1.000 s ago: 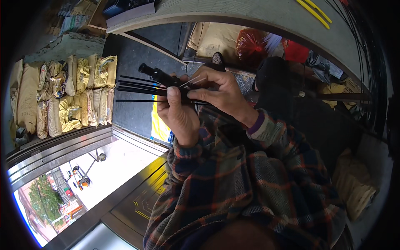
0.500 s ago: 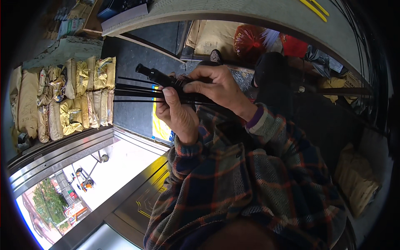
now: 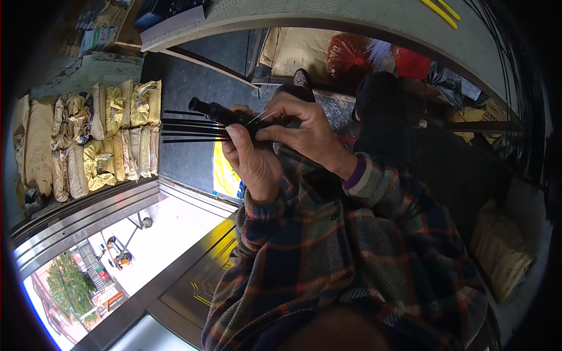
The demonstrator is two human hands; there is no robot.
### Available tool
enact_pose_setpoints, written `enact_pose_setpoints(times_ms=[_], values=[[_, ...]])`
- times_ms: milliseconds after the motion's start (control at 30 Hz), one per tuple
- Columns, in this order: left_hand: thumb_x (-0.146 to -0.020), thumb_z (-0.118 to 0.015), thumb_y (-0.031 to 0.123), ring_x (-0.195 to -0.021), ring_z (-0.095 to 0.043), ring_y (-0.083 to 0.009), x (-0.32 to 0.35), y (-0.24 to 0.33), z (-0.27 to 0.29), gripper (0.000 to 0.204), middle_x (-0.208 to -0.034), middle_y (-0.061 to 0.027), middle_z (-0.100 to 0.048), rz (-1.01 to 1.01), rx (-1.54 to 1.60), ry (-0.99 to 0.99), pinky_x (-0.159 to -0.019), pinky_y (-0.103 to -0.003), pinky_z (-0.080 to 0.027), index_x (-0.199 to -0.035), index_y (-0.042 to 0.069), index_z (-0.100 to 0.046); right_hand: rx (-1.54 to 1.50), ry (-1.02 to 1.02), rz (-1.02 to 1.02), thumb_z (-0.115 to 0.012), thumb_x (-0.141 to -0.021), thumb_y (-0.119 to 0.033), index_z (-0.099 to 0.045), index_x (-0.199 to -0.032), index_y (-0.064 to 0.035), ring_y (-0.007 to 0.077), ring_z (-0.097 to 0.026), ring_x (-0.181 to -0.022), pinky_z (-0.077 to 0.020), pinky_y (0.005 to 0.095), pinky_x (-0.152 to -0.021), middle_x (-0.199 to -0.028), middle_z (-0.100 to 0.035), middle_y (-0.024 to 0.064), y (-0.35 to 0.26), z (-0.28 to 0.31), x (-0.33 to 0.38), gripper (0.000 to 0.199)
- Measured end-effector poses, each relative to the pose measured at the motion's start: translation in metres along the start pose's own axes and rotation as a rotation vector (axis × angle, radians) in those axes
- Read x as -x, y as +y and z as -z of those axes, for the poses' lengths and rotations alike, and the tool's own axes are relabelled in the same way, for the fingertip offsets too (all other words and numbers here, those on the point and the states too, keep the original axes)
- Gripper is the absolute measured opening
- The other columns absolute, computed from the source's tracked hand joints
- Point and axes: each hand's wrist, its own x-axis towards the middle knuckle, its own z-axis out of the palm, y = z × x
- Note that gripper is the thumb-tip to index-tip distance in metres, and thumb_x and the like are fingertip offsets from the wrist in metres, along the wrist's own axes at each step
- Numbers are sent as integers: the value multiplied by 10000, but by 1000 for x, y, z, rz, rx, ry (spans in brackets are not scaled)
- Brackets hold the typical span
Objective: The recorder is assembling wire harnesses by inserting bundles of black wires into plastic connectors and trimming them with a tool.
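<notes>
My left hand (image 3: pixel 253 161) is closed around a black, tube-shaped object (image 3: pixel 219 112) with a knobbed end, its thumb lying along the near side. Several thin black rods (image 3: pixel 190 130) stick out to the left beside the tube, roughly parallel. Just right of them, my right hand (image 3: pixel 304 124) pinches at the tube's right part with thumb and forefinger. A thin, pale, wire-like strand (image 3: pixel 262 117) shows at those fingertips; its ends are hard to make out. Fingers cover much of the tube's right part.
Ahead is a grey worktop (image 3: pixel 293 10) with yellow-handled tool grips (image 3: pixel 440 11). Brown paper-wrapped bundles (image 3: pixel 88 140) line the left. Below the worktop lie a red bag (image 3: pixel 348 55) and a large tan sack (image 3: pixel 304 50). A doorway opens at the lower left.
A thin pale strand now shows at my right fingertips. The black tube and its rods have shifted very slightly; my left hand stays around them.
</notes>
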Motion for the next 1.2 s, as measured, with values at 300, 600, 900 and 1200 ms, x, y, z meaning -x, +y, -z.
enact_pose_setpoints(times_ms=[300,600,900,1200], values=[[-881,-528,236,-884,-514,-128,0,-1,2,279,-1016,-62,-545,-11,-14,16,-799,-265,-416,-1083,44,-510,112,68,58,-685,-713,-35,-607,-806,8,96,-564,-715,-457,209,-618,-771,-589,50,-7,-2,0,129],[-896,-500,241,-812,-524,-121,0,-2,4,283,-996,-88,-554,-137,-110,-5,-731,-250,-427,-1072,20,-507,152,43,-36,-687,-719,-61,-622,-792,12,76,-548,-629,-436,194,-551,-712,-602,49,-11,0,-5,122],[-900,-401,436,-754,-490,-130,7,-3,-7,452,-857,-70,-490,-142,-432,101,-706,-246,-418,-1046,12,-455,108,92,-96,-693,-723,-77,-605,-793,-1,67,-532,-620,-417,184,-543,-712,-583,32,-17,-10,2,136],[-912,-329,440,-749,-406,-145,-2,1,-10,455,-827,-77,-413,-250,-377,-203,-712,-274,-350,-909,-4,-427,-168,41,-165,-729,-663,-56,-493,-901,-46,79,-473,-848,-399,227,-767,-914,-477,29,2,-7,9,336]])
